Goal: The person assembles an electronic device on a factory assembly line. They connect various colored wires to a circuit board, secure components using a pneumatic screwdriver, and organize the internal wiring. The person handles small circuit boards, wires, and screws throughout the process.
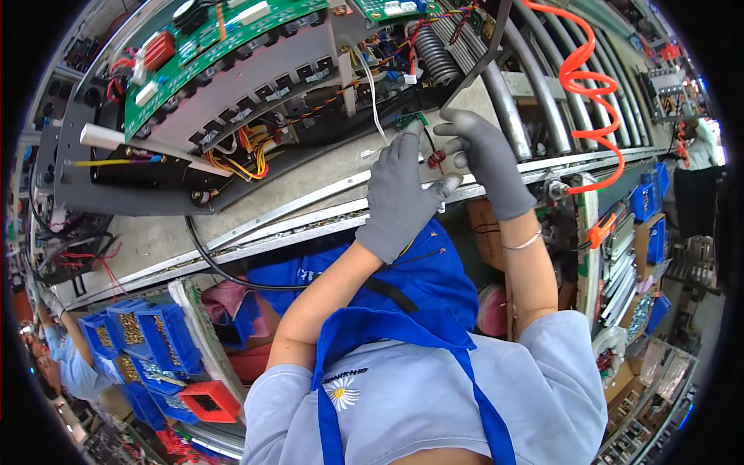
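L hand (399, 186) has its fingertips at the little green board (403, 120), nr the big open machine (248, 101); can't tell if it grips. R hand (488, 159), fingers bent, nr the red bit (436, 159); can't tell its grip.

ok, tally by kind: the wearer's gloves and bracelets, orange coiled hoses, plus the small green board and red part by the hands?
Grey gloves, left and right: 2
Bracelet: 1
Orange coiled hose: 1
Small green board: 1
Red part: 1
Total: 6
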The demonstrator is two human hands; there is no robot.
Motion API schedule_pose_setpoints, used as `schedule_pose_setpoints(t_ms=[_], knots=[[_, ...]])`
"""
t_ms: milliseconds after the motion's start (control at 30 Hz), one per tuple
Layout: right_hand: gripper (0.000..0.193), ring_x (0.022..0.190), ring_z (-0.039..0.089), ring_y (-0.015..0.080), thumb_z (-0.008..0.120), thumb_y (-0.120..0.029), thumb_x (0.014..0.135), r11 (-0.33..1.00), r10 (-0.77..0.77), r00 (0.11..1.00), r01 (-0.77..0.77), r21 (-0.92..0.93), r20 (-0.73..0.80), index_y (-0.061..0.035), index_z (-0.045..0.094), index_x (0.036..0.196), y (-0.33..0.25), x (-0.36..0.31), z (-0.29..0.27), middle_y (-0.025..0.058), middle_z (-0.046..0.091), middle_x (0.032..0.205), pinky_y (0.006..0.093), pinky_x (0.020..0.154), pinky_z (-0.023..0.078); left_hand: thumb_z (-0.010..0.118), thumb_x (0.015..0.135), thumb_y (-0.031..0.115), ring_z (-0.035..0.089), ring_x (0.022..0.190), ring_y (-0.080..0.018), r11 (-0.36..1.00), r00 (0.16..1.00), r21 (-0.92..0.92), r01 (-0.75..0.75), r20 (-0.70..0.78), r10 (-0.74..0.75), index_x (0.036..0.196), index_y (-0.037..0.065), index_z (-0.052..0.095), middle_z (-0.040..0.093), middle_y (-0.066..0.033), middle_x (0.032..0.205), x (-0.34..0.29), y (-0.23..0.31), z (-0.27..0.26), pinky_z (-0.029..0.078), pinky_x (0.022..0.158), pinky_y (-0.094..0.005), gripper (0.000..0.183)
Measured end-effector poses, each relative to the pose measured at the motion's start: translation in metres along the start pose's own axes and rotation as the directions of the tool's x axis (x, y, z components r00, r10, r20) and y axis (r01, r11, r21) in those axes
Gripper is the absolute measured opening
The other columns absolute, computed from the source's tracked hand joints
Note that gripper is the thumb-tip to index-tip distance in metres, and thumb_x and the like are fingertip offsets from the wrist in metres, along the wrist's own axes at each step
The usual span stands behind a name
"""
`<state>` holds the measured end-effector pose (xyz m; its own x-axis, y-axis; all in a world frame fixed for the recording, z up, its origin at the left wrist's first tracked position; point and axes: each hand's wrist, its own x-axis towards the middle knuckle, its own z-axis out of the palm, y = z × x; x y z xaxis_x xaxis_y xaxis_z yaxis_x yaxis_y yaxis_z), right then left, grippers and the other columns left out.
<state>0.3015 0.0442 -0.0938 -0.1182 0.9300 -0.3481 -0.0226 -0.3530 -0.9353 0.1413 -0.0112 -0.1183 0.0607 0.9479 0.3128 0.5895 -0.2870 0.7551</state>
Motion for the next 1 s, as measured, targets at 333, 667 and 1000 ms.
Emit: schedule_pose_setpoints(t_ms=[333,667,1000], knots=[[0.027,0.057,0.054,0.0140,0.066,-0.026,0.082,0.603,-0.252,0.965,0.213,-0.769,0.070,0.0001,0.064,0.081,0.024,0.032,-0.020,0.0039,0.056,0.062,0.0290,0.054,0.045,0.075,0.079,0.038,0.062,0.100,-0.0337,0.996,0.990,-0.005,0.088,0.112,-0.087,0.118,0.009,0.061,0.066,-0.0138,0.104,-0.041,0.016,-0.033,0.050,0.082,-0.0414,0.050],[0.012,0.050,0.043,0.0054,0.054,-0.009,0.096,0.333,0.144,0.969,-0.240,0.912,0.203,0.0018,0.058,0.098,0.037,-0.048,-0.030,-0.0009,0.050,0.066,0.0183,0.044,0.040,0.070,0.084,0.038,0.064,0.086,-0.0282,0.990,0.997,-0.115,0.078,0.030,-0.075,0.135,0.013,0.053,0.056,-0.0148,0.106,-0.027,0.013,-0.010,0.052,0.074,-0.0397,0.060],[0.016,0.048,0.039,0.0040,0.051,-0.011,0.097,0.072,0.108,0.923,-0.378,0.923,0.369,0.0030,0.059,0.095,0.063,-0.036,-0.043,-0.0038,0.041,0.064,0.0187,0.043,0.039,0.064,0.087,0.003,0.066,0.093,-0.0164,0.830,0.970,-0.504,0.239,0.162,-0.181,0.134,0.005,0.054,0.060,-0.0133,0.122,0.005,-0.017,-0.007,0.052,0.072,-0.0272,0.048]])
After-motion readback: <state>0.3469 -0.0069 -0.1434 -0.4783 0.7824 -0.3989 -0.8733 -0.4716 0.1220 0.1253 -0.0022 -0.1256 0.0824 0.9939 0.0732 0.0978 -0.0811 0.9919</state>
